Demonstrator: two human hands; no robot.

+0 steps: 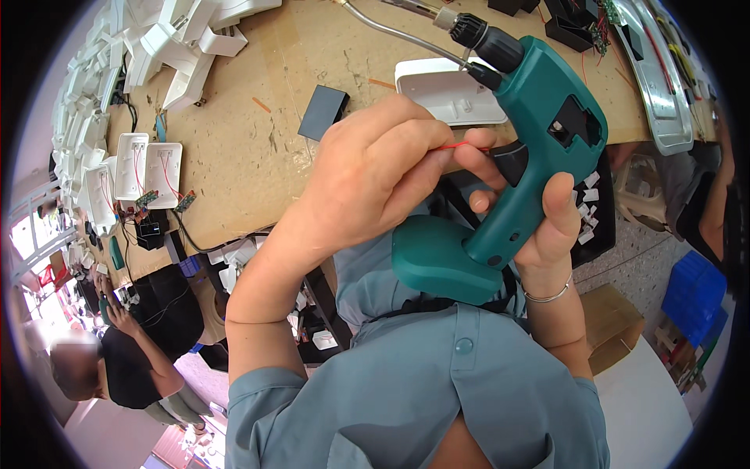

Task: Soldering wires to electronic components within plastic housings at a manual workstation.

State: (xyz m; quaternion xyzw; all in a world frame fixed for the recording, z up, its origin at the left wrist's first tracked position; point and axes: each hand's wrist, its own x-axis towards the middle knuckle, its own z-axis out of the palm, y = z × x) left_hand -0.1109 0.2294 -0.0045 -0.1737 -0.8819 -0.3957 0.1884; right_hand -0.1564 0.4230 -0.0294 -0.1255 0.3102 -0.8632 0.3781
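- In the head view, a green trigger-grip soldering gun (516, 207) was held in the right hand (543, 250), thumb and fingers curled around its handle.
- A red wire (462, 144) was pinched between the left hand's (367, 168) thumb and forefinger, just beside the right fingertips; where its far end went could not be told.
- Whether the black trigger (512, 162) was pressed could not be told; it was judged best left unsqueezed while the wire was handled.
- A short, light pinch seemed advisable, so that the wire would not be kinked.
- The hot-end nozzle (445, 17), beyond both hands, was best kept clear of the white plastic housing (437, 90) past the left fingers.
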